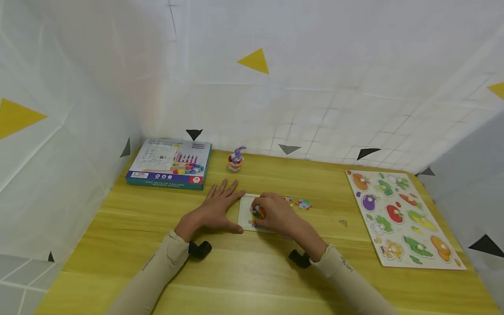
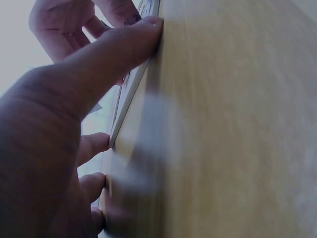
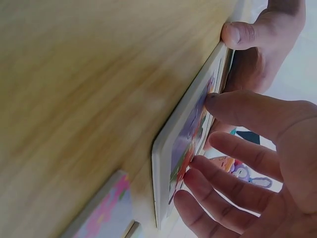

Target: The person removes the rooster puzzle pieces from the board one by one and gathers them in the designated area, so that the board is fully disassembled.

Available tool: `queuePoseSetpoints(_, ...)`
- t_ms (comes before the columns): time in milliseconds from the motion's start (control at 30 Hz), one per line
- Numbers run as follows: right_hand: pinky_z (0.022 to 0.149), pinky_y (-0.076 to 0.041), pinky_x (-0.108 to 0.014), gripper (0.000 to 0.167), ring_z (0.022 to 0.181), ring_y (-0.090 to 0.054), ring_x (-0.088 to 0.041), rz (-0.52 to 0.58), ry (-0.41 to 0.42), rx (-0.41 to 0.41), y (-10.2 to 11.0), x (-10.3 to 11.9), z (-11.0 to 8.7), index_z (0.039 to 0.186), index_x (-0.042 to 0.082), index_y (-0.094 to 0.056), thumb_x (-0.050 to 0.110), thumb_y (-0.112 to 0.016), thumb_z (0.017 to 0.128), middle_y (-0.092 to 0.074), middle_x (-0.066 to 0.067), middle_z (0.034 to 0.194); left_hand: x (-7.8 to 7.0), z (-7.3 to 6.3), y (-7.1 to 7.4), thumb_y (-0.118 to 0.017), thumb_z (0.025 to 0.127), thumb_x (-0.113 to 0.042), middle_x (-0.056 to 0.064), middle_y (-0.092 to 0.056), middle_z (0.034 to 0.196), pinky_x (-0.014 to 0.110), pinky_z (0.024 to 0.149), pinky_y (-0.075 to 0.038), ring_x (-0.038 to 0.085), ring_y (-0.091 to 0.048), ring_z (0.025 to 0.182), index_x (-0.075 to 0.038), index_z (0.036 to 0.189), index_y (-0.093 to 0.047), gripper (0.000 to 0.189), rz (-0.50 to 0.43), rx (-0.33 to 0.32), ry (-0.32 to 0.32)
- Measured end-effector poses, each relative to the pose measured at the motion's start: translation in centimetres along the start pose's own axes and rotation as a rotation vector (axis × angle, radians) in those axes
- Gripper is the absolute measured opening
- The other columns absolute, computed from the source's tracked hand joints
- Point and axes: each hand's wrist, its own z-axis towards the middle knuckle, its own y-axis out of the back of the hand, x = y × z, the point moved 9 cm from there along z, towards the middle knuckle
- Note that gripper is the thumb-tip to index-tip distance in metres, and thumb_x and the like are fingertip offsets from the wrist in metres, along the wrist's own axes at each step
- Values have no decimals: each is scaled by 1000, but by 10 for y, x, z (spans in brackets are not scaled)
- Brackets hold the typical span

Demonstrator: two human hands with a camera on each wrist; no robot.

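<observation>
A small white puzzle tray (image 1: 245, 213) lies in front of me, with colourful picture pieces (image 3: 185, 134) inside its raised rim. My left hand (image 1: 216, 209) is spread flat at its left side, thumb and index fingertip at the tray's edge. Above the tray, my right hand (image 1: 275, 213) pinches a puzzle piece (image 1: 258, 212) with orange and green on it, thumb on one side and fingertips on the other. Part of the tray is hidden under this hand. Beyond its knuckles lies a loose puzzle piece (image 1: 304, 204).
A boxed bead set (image 1: 169, 164) sits at the back left, near a purple rabbit figure (image 1: 236, 159). On the right lies a vegetable peg board (image 1: 405, 218). In the right wrist view, a pink-patterned puzzle piece (image 3: 106, 208) lies beside the tray. White sheeting (image 1: 315, 109) rises behind the table.
</observation>
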Motion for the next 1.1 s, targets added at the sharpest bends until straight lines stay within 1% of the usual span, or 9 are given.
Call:
queuePoseSetpoints(167,66,-51,-31,29,77,-58,-15,6,-10,6,0,0,1,101,7,-74,20,-86,78,-66,-6,95,2,0,-1,-73,75,-72,9,-1,168,59,117,7,37,10,151,-22,161,-24,111,8,10,9)
queuePoseSetpoints(433,71,-53,-36,30,82,-60,-18,12,-52,25,-2,-2,1,103,8,-74,21,-86,80,-65,-8,101,1,0,0,-74,74,-71,10,-2,168,60,117,7,38,10,151,-22,161,-25,111,-3,9,6)
queuePoseSetpoints(633,68,-50,-33,32,78,-54,-14,1,-67,24,-3,-3,0,105,9,-73,23,-87,79,-62,-6,100,-1,0,0,-74,75,-71,9,-1,168,59,117,7,37,10,151,-23,161,-24,111,-4,17,11)
queuePoseSetpoints(833,65,-47,-31,41,76,-51,-13,3,-77,3,-2,-5,0,113,7,-72,23,-88,78,-60,-6,100,1,1,-1,-73,74,-72,8,-1,168,58,118,7,36,10,151,-24,161,-24,111,5,16,12)
queuePoseSetpoints(1100,67,-48,-33,38,78,-53,-15,9,-69,-20,0,-3,-1,106,8,-72,22,-90,76,-59,-7,99,2,1,-1,-72,74,-73,8,0,168,57,118,8,36,11,151,-24,161,-23,111,5,18,10)
